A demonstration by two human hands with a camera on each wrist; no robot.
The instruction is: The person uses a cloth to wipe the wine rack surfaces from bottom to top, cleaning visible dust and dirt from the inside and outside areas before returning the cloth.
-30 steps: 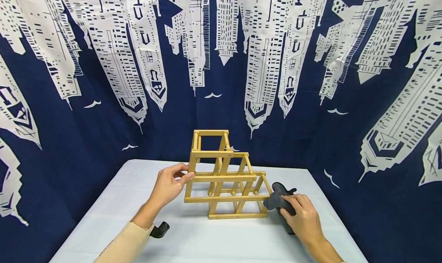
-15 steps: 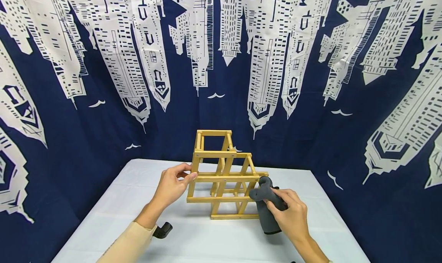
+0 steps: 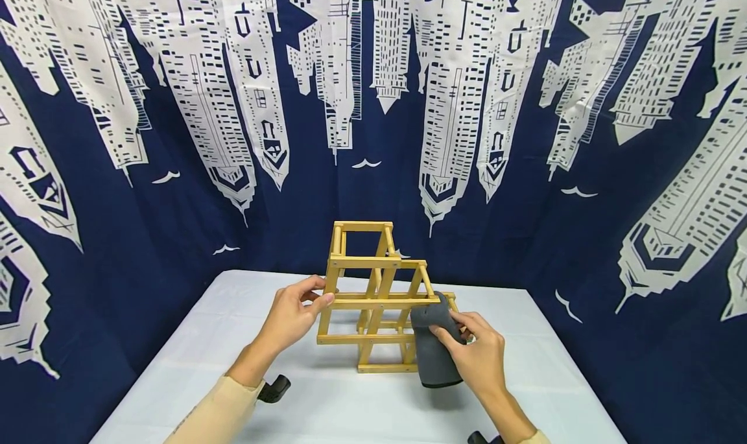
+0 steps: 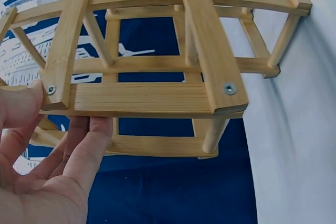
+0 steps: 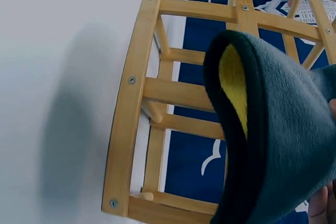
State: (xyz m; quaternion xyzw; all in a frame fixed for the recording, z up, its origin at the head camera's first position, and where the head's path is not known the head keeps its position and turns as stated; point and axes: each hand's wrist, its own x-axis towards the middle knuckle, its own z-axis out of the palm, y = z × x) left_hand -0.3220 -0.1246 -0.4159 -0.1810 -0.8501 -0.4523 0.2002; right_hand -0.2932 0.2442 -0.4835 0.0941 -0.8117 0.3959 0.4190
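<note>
A stepped wooden rack (image 3: 364, 262) of slats and dowels stands on the table. My left hand (image 3: 292, 311) pinches its left upright, thumb in front and fingers behind; in the left wrist view the fingers (image 4: 86, 156) reach under a slat. My right hand (image 3: 475, 350) grips a dark grey fabric mitt (image 3: 434, 353) by its upper part, cuff downward. The mitt overlaps the rack's right side, its top right at the middle front slat. In the right wrist view the mitt (image 5: 294, 119) shows a black-trimmed opening and a yellow lining; most of the right hand is hidden there.
A pale cloth covers the table (image 3: 327, 411). Behind it hangs a navy curtain (image 3: 385, 191) printed with white upside-down skyscrapers. Black wrist devices show at the left sleeve (image 3: 216, 411) and by the right forearm.
The right hand has brought the mitt leftward, from beside the rack's right end to in front of its right part, turning it cuff down. The left hand keeps its hold on the rack.
</note>
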